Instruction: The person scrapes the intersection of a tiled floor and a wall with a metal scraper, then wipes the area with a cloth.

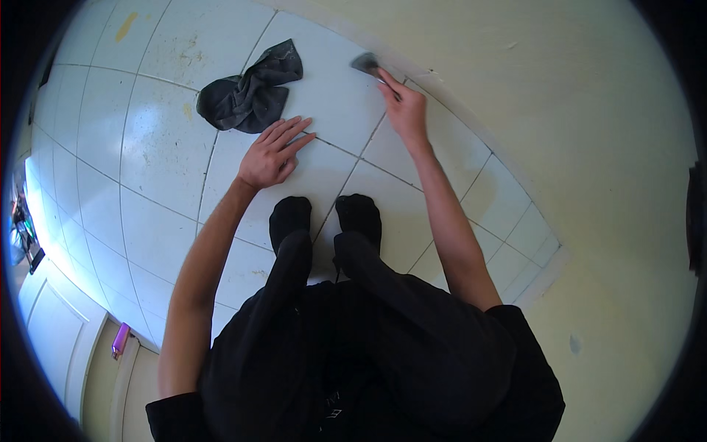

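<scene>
In my right hand (406, 110) is a small brush (366, 63) with dark, fanned bristles and a slim handle. Its bristles are at the tiled floor (324, 88), close to where the floor meets the wall on the right. My left hand (274, 153) rests on the tiles with its fingers stretched out and holds nothing. Just beyond those fingertips lies a crumpled dark grey cloth (254, 92). Whether the fingers touch the cloth is hard to make out.
A pale wall (589, 147) runs along the right side. My socked feet (359, 217) stand between my arms. Brown specks and a yellowish stain (127, 26) mark tiles at the far left. A white door (59, 313) and a purple object (120, 341) are at the lower left.
</scene>
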A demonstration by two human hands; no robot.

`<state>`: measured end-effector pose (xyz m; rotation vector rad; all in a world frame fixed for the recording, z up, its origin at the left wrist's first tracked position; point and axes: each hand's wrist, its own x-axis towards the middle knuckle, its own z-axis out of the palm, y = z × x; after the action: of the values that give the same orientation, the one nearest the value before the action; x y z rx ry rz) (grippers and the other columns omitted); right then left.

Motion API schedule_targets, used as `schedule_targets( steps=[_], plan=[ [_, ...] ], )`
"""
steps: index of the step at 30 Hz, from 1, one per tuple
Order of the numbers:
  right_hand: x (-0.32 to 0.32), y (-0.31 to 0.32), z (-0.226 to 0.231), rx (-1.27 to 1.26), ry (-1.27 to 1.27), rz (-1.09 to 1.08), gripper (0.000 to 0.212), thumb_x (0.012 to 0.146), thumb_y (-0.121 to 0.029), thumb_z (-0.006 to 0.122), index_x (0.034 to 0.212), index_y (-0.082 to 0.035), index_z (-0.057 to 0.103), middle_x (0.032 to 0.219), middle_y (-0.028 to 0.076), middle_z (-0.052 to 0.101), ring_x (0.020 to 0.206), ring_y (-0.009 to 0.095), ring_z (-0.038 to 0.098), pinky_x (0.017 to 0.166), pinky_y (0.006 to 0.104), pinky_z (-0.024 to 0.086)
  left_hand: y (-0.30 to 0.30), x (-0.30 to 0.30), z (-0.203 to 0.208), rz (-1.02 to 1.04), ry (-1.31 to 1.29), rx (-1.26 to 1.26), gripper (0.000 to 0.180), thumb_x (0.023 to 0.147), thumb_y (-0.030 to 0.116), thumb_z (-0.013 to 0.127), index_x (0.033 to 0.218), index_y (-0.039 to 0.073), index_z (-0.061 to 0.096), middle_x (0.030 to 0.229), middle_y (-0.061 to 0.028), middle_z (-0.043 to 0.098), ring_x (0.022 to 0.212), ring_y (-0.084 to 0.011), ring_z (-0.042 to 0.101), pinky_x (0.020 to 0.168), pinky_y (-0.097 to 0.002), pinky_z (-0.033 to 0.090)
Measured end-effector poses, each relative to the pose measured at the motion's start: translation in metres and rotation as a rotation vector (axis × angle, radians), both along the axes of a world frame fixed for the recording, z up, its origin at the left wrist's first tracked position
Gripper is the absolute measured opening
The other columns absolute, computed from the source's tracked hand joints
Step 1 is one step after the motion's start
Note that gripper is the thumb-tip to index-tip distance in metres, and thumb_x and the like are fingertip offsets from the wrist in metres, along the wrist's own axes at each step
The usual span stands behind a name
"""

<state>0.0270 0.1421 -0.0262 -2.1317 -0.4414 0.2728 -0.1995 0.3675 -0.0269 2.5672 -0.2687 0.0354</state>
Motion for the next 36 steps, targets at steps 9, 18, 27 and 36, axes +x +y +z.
schedule_targets(
  steps=[9,18,27,36],
  plan=[
    [-0.037,-0.026,0.059,-0.010,0.097,-0.033,0.027,0.099,-0.013,0.071,0.126,-0.009,0.075,0.064,0.000,0.056,0.061,0.005,0.037,0.055,0.0235,0.036,0.008,-0.013,0.000,0.030,0.012,-0.003,0.063,0.081,0.008,0.062,0.144,0.015,0.061,0.159,-0.0076,0.049,0.147,-0.0282,0.045,0.123,-0.0478,0.035],
    [-0.024,-0.029,0.020,-0.059,0.063,-0.087,0.029,0.100,-0.012,0.070,0.128,-0.009,0.074,0.067,-0.006,0.051,0.062,0.004,0.035,0.053,0.0239,0.032,0.004,-0.004,-0.003,0.006,-0.011,-0.004,0.063,0.081,0.008,0.062,0.143,0.015,0.061,0.159,-0.0076,0.049,0.146,-0.0284,0.046,0.123,-0.0478,0.035],
    [-0.016,-0.021,0.028,-0.031,0.114,-0.109,0.030,0.099,-0.014,0.071,0.129,-0.009,0.074,0.063,-0.004,0.047,0.059,0.005,0.034,0.052,0.0249,0.032,0.008,-0.009,0.005,0.014,0.013,0.037,0.063,0.083,0.009,0.061,0.146,0.015,0.059,0.161,-0.0071,0.046,0.148,-0.0265,0.044,0.125,-0.0452,0.033],
    [-0.036,0.016,0.066,-0.068,0.092,0.081,0.029,0.099,-0.016,0.070,0.125,-0.006,0.074,0.074,0.018,0.071,0.059,0.010,0.048,0.060,0.0277,0.047,0.008,-0.012,0.000,0.031,0.000,0.015,0.063,0.081,0.008,0.061,0.144,0.015,0.061,0.158,-0.0085,0.050,0.146,-0.0283,0.046,0.123,-0.0472,0.036]
  ],
)
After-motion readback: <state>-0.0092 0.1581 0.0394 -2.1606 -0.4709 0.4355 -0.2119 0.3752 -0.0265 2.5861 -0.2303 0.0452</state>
